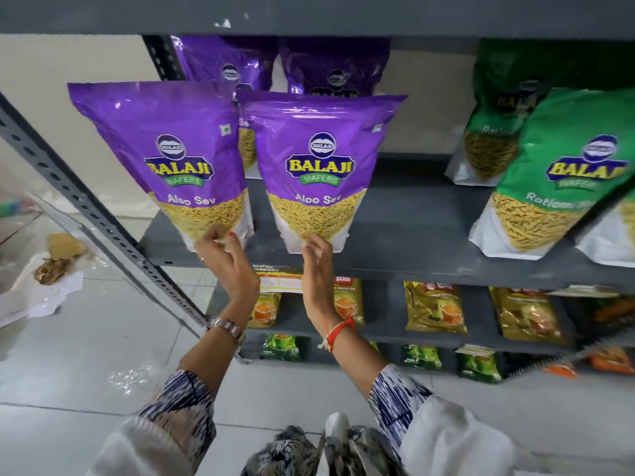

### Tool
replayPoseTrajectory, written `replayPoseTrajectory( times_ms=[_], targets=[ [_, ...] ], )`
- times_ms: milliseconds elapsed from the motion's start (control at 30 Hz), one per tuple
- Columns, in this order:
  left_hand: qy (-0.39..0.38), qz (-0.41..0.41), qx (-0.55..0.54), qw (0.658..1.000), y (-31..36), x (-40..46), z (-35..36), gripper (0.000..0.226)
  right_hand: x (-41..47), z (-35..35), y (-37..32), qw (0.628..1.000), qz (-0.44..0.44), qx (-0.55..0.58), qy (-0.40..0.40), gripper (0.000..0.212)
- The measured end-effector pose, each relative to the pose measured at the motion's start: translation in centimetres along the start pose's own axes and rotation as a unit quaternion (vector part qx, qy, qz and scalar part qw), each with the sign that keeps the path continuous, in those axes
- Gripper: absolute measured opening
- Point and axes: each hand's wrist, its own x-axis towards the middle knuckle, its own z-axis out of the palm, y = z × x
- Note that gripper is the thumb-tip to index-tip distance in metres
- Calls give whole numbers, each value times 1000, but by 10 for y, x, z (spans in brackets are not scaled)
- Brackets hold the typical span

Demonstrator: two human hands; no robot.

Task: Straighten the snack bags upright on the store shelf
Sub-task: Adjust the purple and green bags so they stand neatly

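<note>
Two purple Aloo Sev bags stand upright at the front of the grey shelf [395, 242]. My left hand [225, 259] touches the bottom of the left purple bag [165, 149] with its fingertips. Flat against the bottom edge of the right purple bag [319, 156] lies my right hand [318, 269], fingers straight. More purple bags [333, 67] stand behind them. Green Ratlami Sev bags [556, 173] lean at the right of the same shelf.
A perforated grey upright [89, 214] runs slanting at the left. Lower shelves hold gold tea packets [434, 307] and green packets [479, 367]. Paper and scraps [48, 269] lie on the tiled floor at the left. The shelf above [309, 15] overhangs the bags.
</note>
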Motion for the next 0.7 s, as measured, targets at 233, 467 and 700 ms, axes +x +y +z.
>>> replayPoseTrajectory(
  times_ms=[233,467,700],
  targets=[
    [-205,75,-47,975,17,-65,37,16,13,-83,-11,981,-23,36,190,18],
    [-398,47,-67,914,44,-138,101,22,39,-212,-40,928,-23,27,370,28],
    [-524,-174,-92,829,107,-191,203,48,73,-331,-92,939,-43,-3,342,35]
  ],
)
